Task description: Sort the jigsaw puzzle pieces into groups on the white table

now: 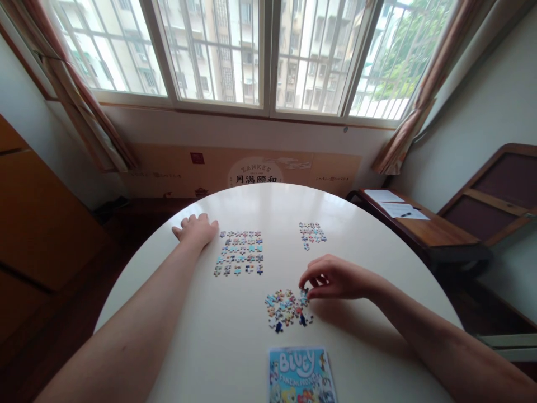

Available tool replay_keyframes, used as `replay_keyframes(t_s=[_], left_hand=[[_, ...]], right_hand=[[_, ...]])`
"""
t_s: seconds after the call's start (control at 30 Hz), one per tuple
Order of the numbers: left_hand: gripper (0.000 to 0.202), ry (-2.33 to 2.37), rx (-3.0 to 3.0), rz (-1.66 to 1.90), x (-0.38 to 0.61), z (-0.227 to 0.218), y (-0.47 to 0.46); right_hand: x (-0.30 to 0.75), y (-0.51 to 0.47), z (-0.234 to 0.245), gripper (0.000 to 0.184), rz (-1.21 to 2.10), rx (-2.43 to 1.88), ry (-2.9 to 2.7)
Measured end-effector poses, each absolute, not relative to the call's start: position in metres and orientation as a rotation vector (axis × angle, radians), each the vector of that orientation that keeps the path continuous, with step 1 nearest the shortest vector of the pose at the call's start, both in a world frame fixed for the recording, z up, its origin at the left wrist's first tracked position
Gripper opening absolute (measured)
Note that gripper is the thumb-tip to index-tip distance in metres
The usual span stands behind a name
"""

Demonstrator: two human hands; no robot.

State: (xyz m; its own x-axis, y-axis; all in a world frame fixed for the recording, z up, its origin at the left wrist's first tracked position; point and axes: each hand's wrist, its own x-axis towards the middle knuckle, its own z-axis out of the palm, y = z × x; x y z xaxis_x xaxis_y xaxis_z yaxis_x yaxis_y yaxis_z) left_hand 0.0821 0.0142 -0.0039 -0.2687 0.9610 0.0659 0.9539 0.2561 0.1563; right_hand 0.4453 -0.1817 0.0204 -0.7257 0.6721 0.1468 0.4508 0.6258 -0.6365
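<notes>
Blue and rectangular, a printed cover (300, 372) with white "BLUEY" lettering lies nearest, cut off by the lower edge of view, on a glossy white round tabletop (226, 330). Just beyond it sits a loose heap of small multicoloured jigsaw pieces (287, 302), which I judge to be the part left to arrange. The bare right hand (338, 278) curls its thumb and index finger about 1 piece at the heap's right edge; I cannot tell whether they grip it. Farther left, a larger block of spaced pieces (240, 258) stands in 5 rows; a smaller group (313, 231) on the right forms short rows. No pieces there look joined, though the laying-out seems more than half done. Beside the larger block, the bare left hand (197, 229) rests spread, holding nothing. The right hand and its shadow crowd the heap's right side. Past the table are a brown wooden chair (430, 229) bearing white papers (384, 196), a tan printed panel (168, 168) and barred windows (218, 56).
</notes>
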Motion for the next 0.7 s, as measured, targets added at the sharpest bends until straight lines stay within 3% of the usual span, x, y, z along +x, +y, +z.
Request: replay_keyframes(t_s=[0.3,0.53,0.7], left_hand=[[0.057,2.453,1.860,0.235,0.084,-0.002,0.013],[0.057,2.450,1.868,0.265,0.082,-0.005,0.016],[0.057,2.451,1.869,0.261,0.081,-0.006,0.016]], right_hand=[[0.501,-0.143,-0.010,0.024,0.412,-1.548,-2.099],[0.491,-0.140,-0.020,0.034,0.268,-1.665,-2.020],[0.495,-0.142,-0.017,0.026,0.260,-1.618,-2.060]])
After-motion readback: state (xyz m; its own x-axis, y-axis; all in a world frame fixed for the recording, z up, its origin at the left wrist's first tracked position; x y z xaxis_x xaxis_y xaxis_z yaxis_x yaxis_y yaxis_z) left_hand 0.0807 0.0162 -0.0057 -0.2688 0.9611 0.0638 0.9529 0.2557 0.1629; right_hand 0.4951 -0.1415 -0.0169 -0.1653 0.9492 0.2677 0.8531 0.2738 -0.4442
